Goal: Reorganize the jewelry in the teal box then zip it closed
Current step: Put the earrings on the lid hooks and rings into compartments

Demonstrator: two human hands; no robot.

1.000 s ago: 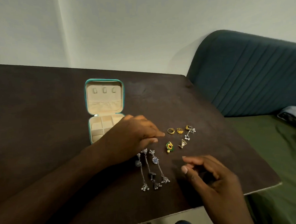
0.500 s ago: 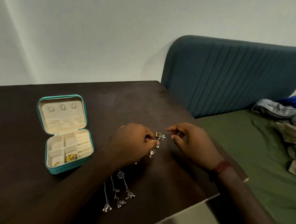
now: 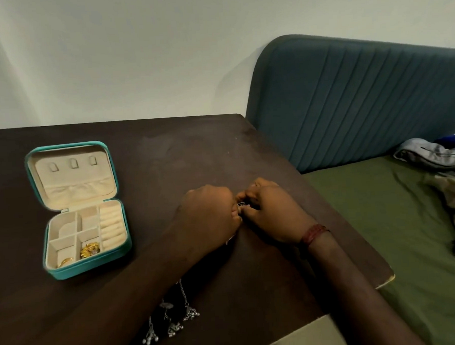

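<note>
The teal box [image 3: 90, 269] lies open at the table's left, its cream lid [image 3: 72, 175] tilted back. Gold pieces [image 3: 90, 250] and a gold ring [image 3: 66, 261] sit in its front compartments. My left hand [image 3: 210, 215] and my right hand [image 3: 269, 212] meet fingertip to fingertip right of the table's middle, and pinch between them a small dark-and-silver piece [image 3: 241, 204]. Long silver dangle earrings [image 3: 173, 323] lie near the front edge, partly hidden under my left forearm.
The dark wooden table [image 3: 167, 159] ends close to the right of my hands, at a chipped corner [image 3: 388, 278]. Beyond it is a green bed [image 3: 381, 217] with a teal headboard [image 3: 349, 97] and crumpled clothes [image 3: 436, 156].
My hands have closed together over the small pieces that lay between them. The view has shifted, so the box now sits farther left.
</note>
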